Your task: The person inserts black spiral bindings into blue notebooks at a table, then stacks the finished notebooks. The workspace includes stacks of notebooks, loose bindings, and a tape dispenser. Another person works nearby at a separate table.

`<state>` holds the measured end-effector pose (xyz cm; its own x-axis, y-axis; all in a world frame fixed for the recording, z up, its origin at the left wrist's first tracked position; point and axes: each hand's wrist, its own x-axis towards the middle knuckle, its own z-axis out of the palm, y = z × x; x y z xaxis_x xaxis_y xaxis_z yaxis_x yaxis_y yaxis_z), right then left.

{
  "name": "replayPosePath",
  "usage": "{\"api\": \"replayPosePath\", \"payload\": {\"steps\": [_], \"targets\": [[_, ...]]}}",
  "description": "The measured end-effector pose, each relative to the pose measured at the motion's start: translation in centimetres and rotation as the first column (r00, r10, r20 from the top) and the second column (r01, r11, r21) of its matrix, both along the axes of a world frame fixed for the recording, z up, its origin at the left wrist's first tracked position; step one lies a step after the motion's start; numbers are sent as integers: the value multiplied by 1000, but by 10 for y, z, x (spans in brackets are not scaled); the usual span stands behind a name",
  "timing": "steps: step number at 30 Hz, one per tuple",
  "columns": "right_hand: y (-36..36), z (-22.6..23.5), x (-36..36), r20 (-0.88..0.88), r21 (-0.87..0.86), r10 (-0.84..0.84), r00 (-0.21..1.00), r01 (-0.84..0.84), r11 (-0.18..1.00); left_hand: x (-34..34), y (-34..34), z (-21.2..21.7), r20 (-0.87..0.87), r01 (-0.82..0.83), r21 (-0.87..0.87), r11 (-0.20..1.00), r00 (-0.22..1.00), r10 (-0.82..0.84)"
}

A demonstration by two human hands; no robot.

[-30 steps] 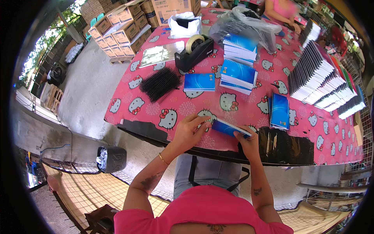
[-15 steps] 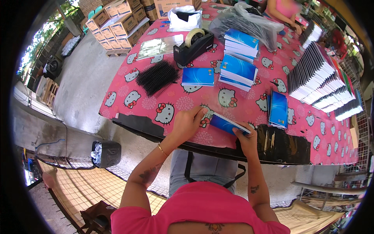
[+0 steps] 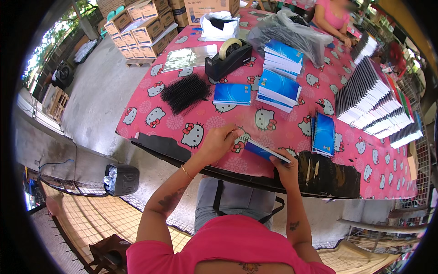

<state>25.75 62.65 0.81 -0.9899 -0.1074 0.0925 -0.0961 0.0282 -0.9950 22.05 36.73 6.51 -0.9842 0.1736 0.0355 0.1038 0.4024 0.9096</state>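
My right hand (image 3: 285, 165) grips a small blue-covered notebook (image 3: 258, 150) near the table's front edge, thumb on the cover. The notebook is tilted, its white page edge facing up. Just off its left end, the fingers of my left hand (image 3: 222, 140) are pinched together; whatever is between them is too small to make out. Beyond my hands lie a blue notebook (image 3: 232, 93) and a stack of blue-covered pads (image 3: 278, 85), with another stack (image 3: 282, 57) behind. Black spiral binding coils (image 3: 186, 93) are heaped to the left. Spiral-bound blue notebooks (image 3: 323, 132) lie to the right.
A black tape dispenser (image 3: 228, 65), clear plastic sheets (image 3: 190, 57), a white bag (image 3: 220, 28) and a translucent bag (image 3: 315, 43) of dark coils occupy the table's far part. Large spiral notebooks (image 3: 365, 93) are stacked right. Another person (image 3: 329, 23) sits far right. A black bin (image 3: 127, 179) stands left.
The notebook in my right hand has tipped so its page edge shows more and its cover less. My left hand stays pinched near its end. The whole view has shifted slightly.
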Motion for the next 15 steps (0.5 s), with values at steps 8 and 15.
{"api": "replayPosePath", "payload": {"steps": [8,15], "targets": [[2,-8,2,-44,10,-2,999,3,1000,0,-9,18,-215,281,-181,943,924,-316],[7,-5,8,-26,98,-39,999,42,994,-11,7,-5,-494,236,-233,943,807,-324]]}}
